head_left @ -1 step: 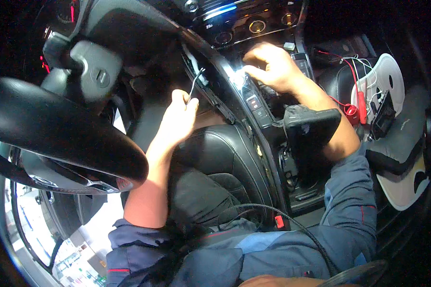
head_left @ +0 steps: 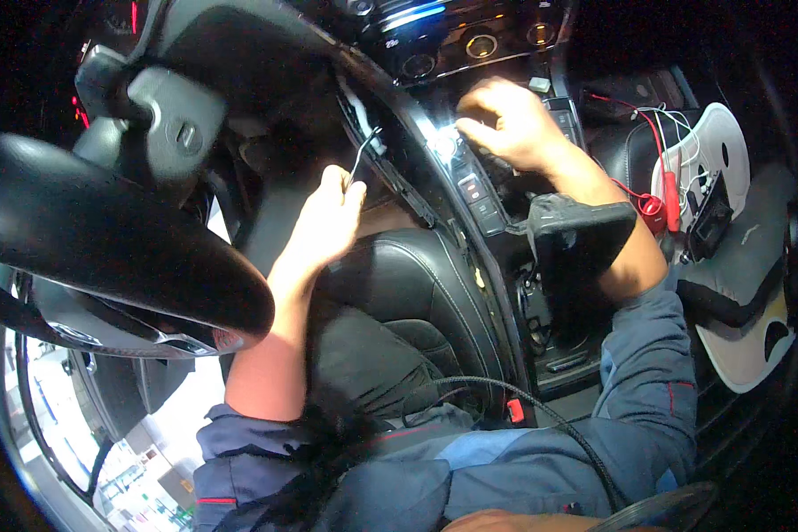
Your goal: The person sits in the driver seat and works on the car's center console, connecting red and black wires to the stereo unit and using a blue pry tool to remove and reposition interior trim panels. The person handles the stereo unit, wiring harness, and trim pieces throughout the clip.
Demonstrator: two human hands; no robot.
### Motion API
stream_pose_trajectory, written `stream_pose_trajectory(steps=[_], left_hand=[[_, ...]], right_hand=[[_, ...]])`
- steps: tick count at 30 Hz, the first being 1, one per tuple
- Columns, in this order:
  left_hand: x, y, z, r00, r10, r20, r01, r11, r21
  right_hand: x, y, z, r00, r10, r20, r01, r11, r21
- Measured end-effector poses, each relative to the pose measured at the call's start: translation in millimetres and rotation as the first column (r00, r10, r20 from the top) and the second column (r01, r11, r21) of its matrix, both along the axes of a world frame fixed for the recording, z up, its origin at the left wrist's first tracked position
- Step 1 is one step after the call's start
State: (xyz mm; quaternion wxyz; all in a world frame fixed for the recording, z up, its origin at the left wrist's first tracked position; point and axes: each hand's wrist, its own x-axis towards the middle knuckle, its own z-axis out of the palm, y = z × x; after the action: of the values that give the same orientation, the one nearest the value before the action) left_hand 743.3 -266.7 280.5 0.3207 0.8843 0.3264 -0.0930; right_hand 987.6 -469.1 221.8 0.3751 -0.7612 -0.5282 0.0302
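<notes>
Between the thumb and fingers of my left hand (head_left: 332,217) is a thin metal pick (head_left: 361,152) with a bent tip. The pick points up beside the open edge of the centre console (head_left: 434,142), where a pale strip (head_left: 356,111) shows in the gap. My right hand (head_left: 516,124) rests over the console below the dashboard knobs, fingers curled downward. Whatever lies under its palm is hidden. Close to its thumb, a bright light spot falls on the console trim, above a row of buttons (head_left: 474,197).
The steering wheel (head_left: 115,239) fills the left side. A raised black armrest (head_left: 581,226) stands before my right forearm. On the passenger side lie a red-handled tool (head_left: 671,199), red and white wires, a dark device (head_left: 711,213) and a white perforated panel (head_left: 727,142). A black cable (head_left: 541,408) crosses my lap.
The view has shifted very slightly. Both hands keep their places, and the pick stays in my left hand.
</notes>
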Motion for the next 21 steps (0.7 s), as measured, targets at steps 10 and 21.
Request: stream_pose_trajectory(steps=[10, 21], left_hand=[[9.8, 26.1, -36.9, 0.984, -0.161, 0.076, 0.155, 0.985, 0.076], [30.4, 27.6, -38.7, 0.989, -0.147, -0.012, 0.148, 0.987, 0.064]], right_hand=[[4.4, -3.4, -11.5, 0.994, 0.011, 0.113, -0.010, 1.000, -0.006], [7.0, -4.7, -11.7, 0.990, 0.031, 0.140, -0.026, 0.999, -0.036]])
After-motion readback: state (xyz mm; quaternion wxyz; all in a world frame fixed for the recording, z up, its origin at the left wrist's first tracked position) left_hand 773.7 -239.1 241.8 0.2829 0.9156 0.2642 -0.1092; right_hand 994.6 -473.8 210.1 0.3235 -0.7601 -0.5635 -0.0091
